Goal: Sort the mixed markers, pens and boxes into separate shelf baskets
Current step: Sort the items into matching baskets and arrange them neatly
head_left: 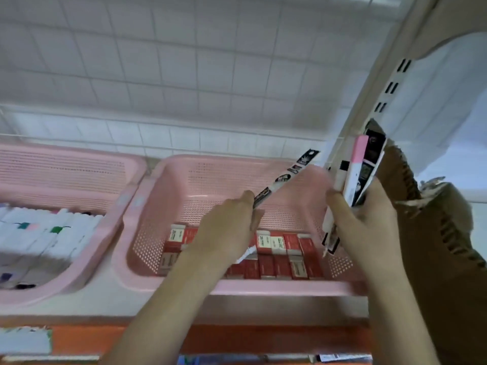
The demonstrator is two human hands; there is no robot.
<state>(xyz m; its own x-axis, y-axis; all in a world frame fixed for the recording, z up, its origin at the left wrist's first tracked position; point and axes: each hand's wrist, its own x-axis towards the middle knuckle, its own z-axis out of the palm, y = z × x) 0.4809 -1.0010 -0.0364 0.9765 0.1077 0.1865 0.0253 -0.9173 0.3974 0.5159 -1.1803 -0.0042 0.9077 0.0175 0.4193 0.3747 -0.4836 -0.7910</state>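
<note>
My left hand [226, 227] is shut on a long white pen with black printed pictures [286, 176], which slants up and to the right over the middle pink basket [237, 288]. Red and white small boxes [287, 254] lie on that basket's floor. My right hand [366, 219] grips a bundle of pens and markers [355, 175], one with a pink end, held upright at the basket's right rim. The left pink basket [79, 164] holds many white markers [44, 233] with coloured bands.
A brown cardboard box [434, 246] with torn edges stands right of my right hand. A white slotted shelf upright [390, 88] rises behind it. White wire grid forms the shelf's back. An orange shelf edge [263, 338] runs below the baskets.
</note>
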